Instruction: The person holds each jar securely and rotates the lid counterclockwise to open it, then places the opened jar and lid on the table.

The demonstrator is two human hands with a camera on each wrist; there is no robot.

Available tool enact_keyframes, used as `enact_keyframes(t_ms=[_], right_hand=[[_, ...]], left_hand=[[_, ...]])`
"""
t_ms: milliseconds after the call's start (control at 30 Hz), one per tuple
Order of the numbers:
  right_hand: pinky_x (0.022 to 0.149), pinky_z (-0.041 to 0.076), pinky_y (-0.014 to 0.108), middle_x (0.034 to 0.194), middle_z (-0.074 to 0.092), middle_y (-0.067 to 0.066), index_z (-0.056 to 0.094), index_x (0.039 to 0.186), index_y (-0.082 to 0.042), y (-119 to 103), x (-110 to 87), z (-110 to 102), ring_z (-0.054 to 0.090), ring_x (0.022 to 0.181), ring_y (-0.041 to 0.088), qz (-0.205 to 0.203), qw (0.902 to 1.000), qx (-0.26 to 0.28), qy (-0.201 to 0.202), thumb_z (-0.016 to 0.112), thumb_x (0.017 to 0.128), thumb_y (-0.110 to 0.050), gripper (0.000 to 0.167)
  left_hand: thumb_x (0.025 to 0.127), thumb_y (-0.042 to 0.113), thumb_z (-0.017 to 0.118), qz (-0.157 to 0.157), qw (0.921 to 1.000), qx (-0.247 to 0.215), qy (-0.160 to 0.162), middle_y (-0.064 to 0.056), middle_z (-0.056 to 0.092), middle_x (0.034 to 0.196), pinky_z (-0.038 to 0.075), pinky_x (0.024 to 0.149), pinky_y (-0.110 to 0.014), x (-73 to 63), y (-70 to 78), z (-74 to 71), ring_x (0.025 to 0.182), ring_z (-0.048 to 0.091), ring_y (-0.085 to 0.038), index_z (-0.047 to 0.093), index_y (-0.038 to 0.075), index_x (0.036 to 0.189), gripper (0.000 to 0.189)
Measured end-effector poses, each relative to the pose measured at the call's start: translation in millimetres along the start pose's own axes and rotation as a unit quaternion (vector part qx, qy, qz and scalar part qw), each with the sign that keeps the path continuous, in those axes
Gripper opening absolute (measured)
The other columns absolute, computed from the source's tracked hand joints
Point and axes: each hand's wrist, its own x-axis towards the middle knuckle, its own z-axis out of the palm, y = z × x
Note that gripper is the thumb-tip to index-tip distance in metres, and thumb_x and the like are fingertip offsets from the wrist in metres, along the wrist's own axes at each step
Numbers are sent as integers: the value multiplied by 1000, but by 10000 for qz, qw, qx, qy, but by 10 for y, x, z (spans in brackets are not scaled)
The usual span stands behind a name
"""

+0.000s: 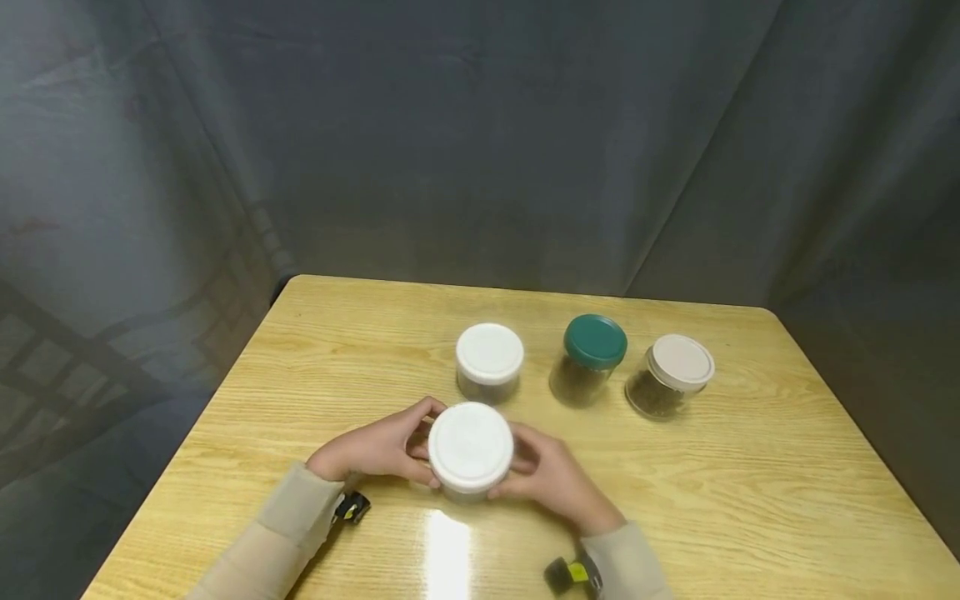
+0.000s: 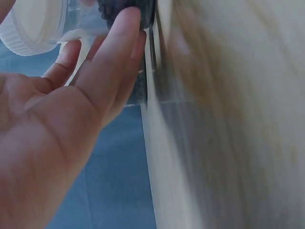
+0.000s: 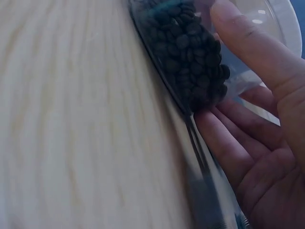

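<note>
A clear jar with a white lid (image 1: 470, 446) is held between both hands near the middle of the table. My left hand (image 1: 378, 442) grips its left side, thumb at the front and fingers behind. From the other side my right hand (image 1: 551, 475) grips it the same way. Small dark rounded pieces (image 3: 183, 57) fill the lower part of the jar in the right wrist view, the base close over the wood. In the left wrist view the ridged lid edge (image 2: 35, 47) shows beyond the fingers.
Just behind stands a second white-lidded jar (image 1: 489, 358). To its right are a green-lidded jar (image 1: 592, 346) and a jar with a pale pinkish lid (image 1: 678, 367), both with dark contents. The wooden table (image 1: 750, 467) ends at a grey curtain (image 1: 480, 167).
</note>
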Motion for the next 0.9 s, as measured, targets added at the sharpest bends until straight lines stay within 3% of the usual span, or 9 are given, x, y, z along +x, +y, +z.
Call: enact_keyframes(t_ms=[133,300,367,567,900], right_hand=[[100,52,28,145,57,9,56,144,-13,12,-8,-31,57,130,27,-46,9999,57,-104,95,65,-21,88],[99,53,28,144,57,10,55,144,-11,22,-10,-40,58,128,27,-94,9999,35,-122,94,66,-20,88],[99,53,28,144,57,11,55,144,-10,30,-10,-42,59,128,28,-116,9999,38,-118,94,66,-20,87],[99,53,29,144,57,13,55,144,-8,49,-7,-45,59,128,30,-238,9996,8,-121,94,67,-20,86],[99,52,27,143,58,14,56,143,-7,74,-5,-46,58,129,31,-245,9997,-47,-72,93,68,-19,84]], left_hand=[[79,8,87,46,9999,-115,-21,-14,44,148,45,110,-28,0,-3,1,139,46,-31,37,8,143,82],[81,6,84,362,9978,-454,-333,-18,33,156,43,113,-33,-15,-25,-21,141,41,-34,16,12,161,105],[83,7,83,454,9962,-597,-435,-19,31,157,41,113,-35,-20,-28,-30,142,39,-35,13,13,162,106],[90,10,77,463,9943,-830,-486,-13,31,160,39,116,-38,-27,-2,-44,143,37,-35,22,14,161,90],[90,12,77,500,9970,-515,-278,-11,39,153,38,115,-50,-16,2,-61,140,39,-35,34,18,154,78]])
